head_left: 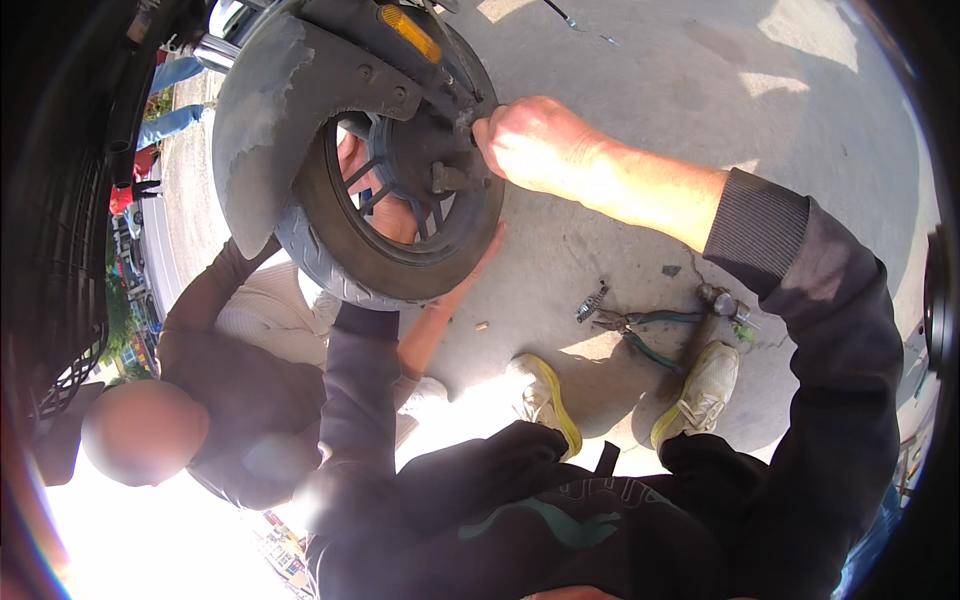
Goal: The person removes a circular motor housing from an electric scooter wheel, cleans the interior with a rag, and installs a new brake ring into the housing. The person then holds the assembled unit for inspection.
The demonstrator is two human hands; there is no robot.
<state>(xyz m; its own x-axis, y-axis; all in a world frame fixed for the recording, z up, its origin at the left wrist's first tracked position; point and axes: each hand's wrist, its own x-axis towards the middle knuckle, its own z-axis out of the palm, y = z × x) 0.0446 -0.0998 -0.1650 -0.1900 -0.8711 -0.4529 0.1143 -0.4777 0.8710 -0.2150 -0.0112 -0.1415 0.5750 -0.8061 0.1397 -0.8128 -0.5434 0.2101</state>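
Observation:
A scooter wheel (440, 262) with a black tire and dark spokes hangs in its fork under a scuffed dark mudguard (262, 130). My right hand (535, 140) is closed in a fist at the fork's lower end, beside the hub; whatever its fingers grip is hidden. My left arm reaches up behind the tire, and what seems to be my left hand (396, 218) shows partly through the spokes; its fingers cannot be made out. From the left a co-worker (250, 400) reaches to the wheel, one hand along the tire's lower right edge.
On the concrete floor near my shoes lie green-handled pliers (650, 318), a hammer (718, 302) and a small coil spring (592, 302). A thin black cable end (560, 14) lies at the far side. An orange reflector (410, 34) sits on the fork.

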